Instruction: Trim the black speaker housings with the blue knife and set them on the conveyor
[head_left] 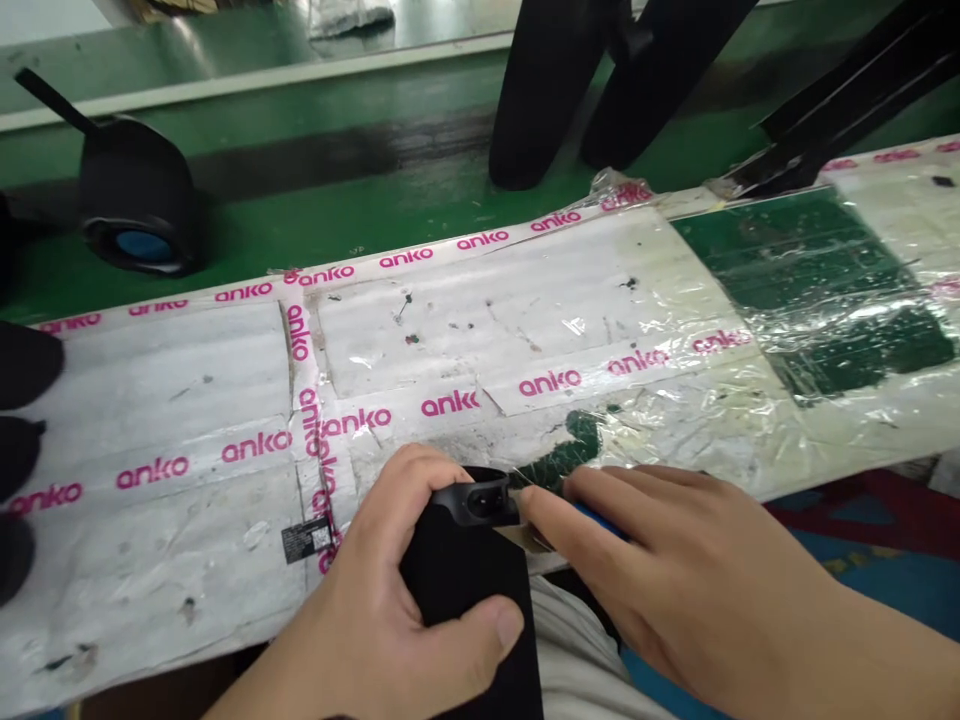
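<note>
My left hand (405,610) is wrapped round a black portable speaker (480,590), its thumb lying across the dark body. At the speaker's upper end sits a black plastic end piece (484,500) with an oval recess. Close against that end is my right hand (667,560), its index fingertip at the edge of the end piece. Its fingers are curled over something blue (600,520), mostly hidden beneath them, so its kind does not show. A small black label (306,540) with white print lies on the bench left of my left hand.
Pink "anko" tape crosses the plastic-covered bench (450,330). Beyond it runs a green conveyor (337,200) carrying a black speaker with a strap (139,195) and long black pieces (547,90). More dark rounded things (26,365) stand at the left edge.
</note>
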